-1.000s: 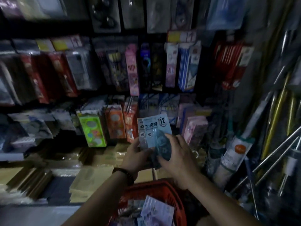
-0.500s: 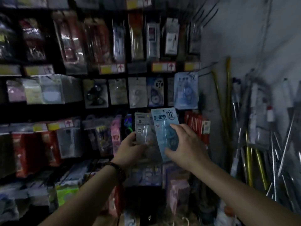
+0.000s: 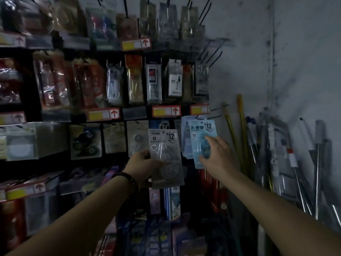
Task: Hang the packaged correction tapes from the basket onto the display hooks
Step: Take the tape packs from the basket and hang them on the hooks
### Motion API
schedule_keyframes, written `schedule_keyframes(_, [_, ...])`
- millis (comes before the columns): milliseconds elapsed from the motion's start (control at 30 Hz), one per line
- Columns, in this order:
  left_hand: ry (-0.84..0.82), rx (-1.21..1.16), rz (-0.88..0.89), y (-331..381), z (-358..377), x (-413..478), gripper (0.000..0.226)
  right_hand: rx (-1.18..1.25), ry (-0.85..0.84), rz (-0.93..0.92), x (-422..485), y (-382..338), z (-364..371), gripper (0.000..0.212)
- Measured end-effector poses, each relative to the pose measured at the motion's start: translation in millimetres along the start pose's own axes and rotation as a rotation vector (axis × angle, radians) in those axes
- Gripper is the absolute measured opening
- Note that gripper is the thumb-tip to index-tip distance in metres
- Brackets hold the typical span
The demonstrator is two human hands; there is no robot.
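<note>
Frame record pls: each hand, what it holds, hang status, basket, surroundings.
left: left hand grips grey pack, held in front of the rack
right: right hand holds blue pack up against hanging blue packs
hang status: cannot tell if blue pack is on its hook
basket: not in view
right of rack: poles leaning on wall

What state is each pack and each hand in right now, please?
grey pack, upright, not hung
blue pack, upright, held up before hung blue packs; hooked or not, unclear
left hand, grips grey pack
right hand, holds blue pack
</note>
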State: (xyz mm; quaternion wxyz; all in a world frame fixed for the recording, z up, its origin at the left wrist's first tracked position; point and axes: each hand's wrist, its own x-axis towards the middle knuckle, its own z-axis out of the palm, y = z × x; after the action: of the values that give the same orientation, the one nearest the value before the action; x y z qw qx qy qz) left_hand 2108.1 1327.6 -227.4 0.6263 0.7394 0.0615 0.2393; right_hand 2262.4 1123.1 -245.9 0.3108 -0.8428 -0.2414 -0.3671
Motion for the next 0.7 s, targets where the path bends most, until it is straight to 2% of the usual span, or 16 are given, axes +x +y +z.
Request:
schedule_keyframes(300, [-0.023,0.053,0.025,12,19,39,0.029,-0.005,0.104,-0.088,38,14,33,0.081])
schedule_keyframes(467, [-0.036,0.051,0.034,14,22,48,0.025,-0.033,0.023,-0.080,52,18,42,0.081])
schedule_keyframes(700, [-0.028,0.025,0.059,10,22,64,0.024,-0.090,-0.002,-0.060,68,19,56,0.072])
